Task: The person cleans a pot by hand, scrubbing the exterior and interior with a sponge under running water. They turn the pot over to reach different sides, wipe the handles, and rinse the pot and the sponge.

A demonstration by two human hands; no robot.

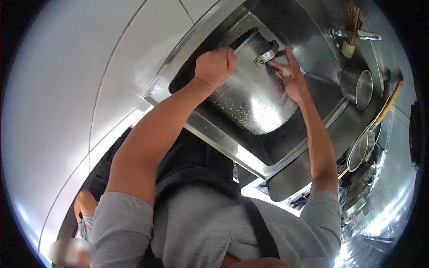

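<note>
A large metal stockpot (250, 96) lies tilted in a steel sink (263, 154), with water drops or suds over its shiny side. My left hand (216, 67) is closed over the pot's rim, next to the dark opening. Close to the pot's riveted loop handle (267, 54) is my right hand (290, 78), its index finger stretched along the far side and its thumb pointing at the handle. A small yellowish bit shows at its fingers; what it is I cannot make out. The pot hides part of the sink floor.
A small saucepan (357, 88) and wire strainers (361, 149) are at the right. A bundle of thin sticks (353, 27) stands by a metal tap (356, 34) at the upper right. White tiles (129, 49) line the left. Another person's arm (85, 205) shows at lower left.
</note>
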